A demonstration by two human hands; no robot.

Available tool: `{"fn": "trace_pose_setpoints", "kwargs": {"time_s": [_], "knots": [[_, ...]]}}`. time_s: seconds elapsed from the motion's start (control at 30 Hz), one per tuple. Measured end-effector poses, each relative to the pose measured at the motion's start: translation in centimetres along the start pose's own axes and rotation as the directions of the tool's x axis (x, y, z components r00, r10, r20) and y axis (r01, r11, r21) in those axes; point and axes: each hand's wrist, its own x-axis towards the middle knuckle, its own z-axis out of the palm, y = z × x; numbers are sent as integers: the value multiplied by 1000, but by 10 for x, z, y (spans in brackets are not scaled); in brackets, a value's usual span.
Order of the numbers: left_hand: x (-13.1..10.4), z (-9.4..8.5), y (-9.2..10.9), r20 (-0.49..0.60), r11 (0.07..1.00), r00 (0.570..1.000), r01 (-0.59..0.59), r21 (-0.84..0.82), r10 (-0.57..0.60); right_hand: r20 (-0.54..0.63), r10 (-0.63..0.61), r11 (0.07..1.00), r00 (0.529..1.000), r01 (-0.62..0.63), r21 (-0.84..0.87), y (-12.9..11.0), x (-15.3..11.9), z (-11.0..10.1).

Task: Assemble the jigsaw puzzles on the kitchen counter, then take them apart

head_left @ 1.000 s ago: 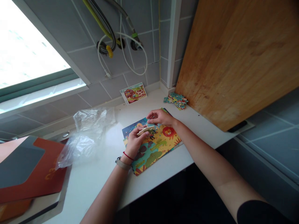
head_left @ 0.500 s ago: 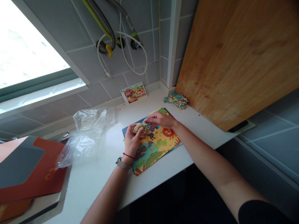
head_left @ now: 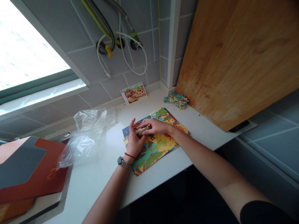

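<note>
A colourful animal puzzle (head_left: 161, 147) lies on the white counter, with both hands over its upper left part. Between the hands is a small stack of puzzle pieces (head_left: 141, 130), partly hidden by the fingers. My left hand (head_left: 135, 140) holds the stack from the left, its thumb against the near side. From the right, my right hand (head_left: 154, 126) has its fingers and thumb around the same stack. The puzzle's upper right part, with green and blue pieces, shows beyond my right hand.
A pile of loose pieces (head_left: 177, 100) lies by the wooden board (head_left: 233, 62). A farm picture card (head_left: 134, 93) leans near the wall. Clear plastic bags (head_left: 86, 137) and a red-grey folder (head_left: 30, 168) are at left. Cables (head_left: 123, 53) hang above.
My right hand has moved left and nearer, onto the stack in my left hand. My left hand's fingers have lifted and loosened somewhat. More of the puzzle's upper right part now shows.
</note>
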Motion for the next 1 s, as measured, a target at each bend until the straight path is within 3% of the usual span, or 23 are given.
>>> {"fn": "trace_pose_setpoints", "kwargs": {"time_s": [0.27,0.43,0.67,0.87,1.0], "knots": [[-1,-5,6,89,998,996,25,55,-30,-132,53,980,990,-77,-184,0,3,9],[1,-8,7,115,993,992,59,-102,-47,-204,57,968,977,-104,-226,0,3,12],[4,-8,7,62,982,995,90,-167,-81,-176,-32,966,984,-15,-256,0,5,19],[7,-7,2,11,965,988,153,-212,-154,-132,-13,960,991,-24,-278,0,2,16],[8,-7,0,9,969,990,140,-203,-141,-111,27,951,993,-60,-304,2,1,11]]}}
